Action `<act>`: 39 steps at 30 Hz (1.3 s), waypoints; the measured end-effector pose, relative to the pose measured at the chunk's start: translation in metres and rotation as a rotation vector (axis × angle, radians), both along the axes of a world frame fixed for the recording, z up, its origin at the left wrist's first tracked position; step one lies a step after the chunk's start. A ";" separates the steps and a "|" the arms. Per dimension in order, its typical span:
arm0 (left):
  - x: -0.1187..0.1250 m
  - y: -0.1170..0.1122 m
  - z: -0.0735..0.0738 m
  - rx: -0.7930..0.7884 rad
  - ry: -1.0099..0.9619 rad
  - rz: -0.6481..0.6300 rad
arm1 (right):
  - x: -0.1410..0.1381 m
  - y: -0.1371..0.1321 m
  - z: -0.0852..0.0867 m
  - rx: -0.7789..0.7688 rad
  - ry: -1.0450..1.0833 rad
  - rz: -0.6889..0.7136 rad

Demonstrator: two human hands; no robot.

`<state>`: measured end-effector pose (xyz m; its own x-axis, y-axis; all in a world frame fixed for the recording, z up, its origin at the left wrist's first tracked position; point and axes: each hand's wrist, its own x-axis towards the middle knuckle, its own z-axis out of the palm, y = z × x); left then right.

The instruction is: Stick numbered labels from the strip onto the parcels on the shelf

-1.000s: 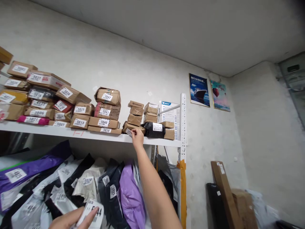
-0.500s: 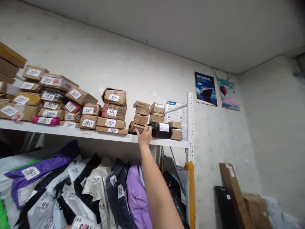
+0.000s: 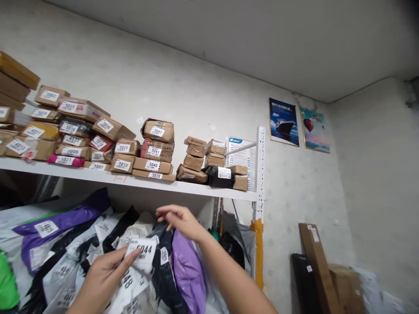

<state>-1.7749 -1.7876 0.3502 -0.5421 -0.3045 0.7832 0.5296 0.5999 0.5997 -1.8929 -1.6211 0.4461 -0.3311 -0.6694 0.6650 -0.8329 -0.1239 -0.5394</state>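
Observation:
My left hand (image 3: 104, 275) pinches a strip of white number labels (image 3: 146, 255); the top one reads 5044 and more labels hang below it. My right hand (image 3: 179, 219) is up to the right of the labels, fingers apart and holding nothing that I can see. On the white shelf (image 3: 183, 187) above, small brown boxes stand in stacks, many with number labels. A small brown box (image 3: 191, 175) at the bottom of one stack sits beside a black wrapped parcel (image 3: 220, 177).
Under the shelf, bagged parcels are packed tightly, among them a purple bag (image 3: 187, 266) and a dark bag (image 3: 165, 270). A white shelf post (image 3: 259, 174) with orange tape stands at right. Beyond it, a long carton (image 3: 316, 266) leans on the wall.
My right hand has come down and away from the small brown box on the shelf. My left hand has risen into view with the labels.

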 end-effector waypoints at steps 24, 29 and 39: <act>-0.033 0.044 0.059 0.070 -0.046 -0.213 | 0.025 0.011 -0.016 -0.411 -0.361 -0.080; -0.037 0.044 0.070 0.151 -0.052 -0.177 | 0.017 -0.003 0.000 -0.535 -0.034 -0.238; -0.038 0.021 0.046 -0.001 -0.109 -0.069 | -0.098 0.006 0.145 -0.508 0.422 -0.959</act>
<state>-1.8130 -1.7664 0.3960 -0.6439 -0.2626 0.7186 0.5013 0.5648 0.6556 -1.9911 -1.6149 0.5909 -0.2454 0.1109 0.9631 -0.8039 0.5319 -0.2661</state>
